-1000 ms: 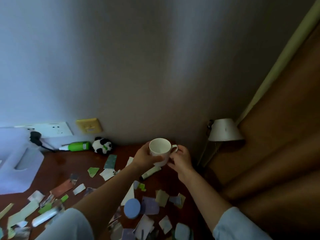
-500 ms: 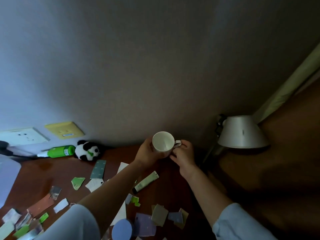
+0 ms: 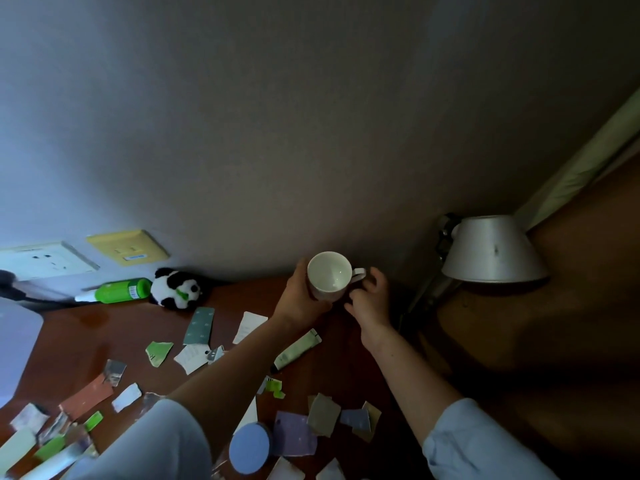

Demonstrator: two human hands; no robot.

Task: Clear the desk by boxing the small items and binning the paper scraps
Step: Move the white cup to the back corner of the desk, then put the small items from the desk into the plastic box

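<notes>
Dim wooden desk (image 3: 86, 327) against a grey wall, paper scraps (image 3: 194, 356) everywhere. White mug (image 3: 329, 275) is up off the desk near its back edge: left hand (image 3: 300, 299) wraps the body, right hand (image 3: 369, 299) pinches the handle. Looks ceramic, so rigid, slick, chippable. Body grip's probably safest.

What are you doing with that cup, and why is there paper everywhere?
A person is holding a white ceramic mug up near the wall at the back of the dark wooden desk. The left hand wraps its body and the right hand is at its handle. The mug looks empty. Torn paper scraps, a pale green tube, a green bottle and a small panda plush lie on the desk.
</notes>
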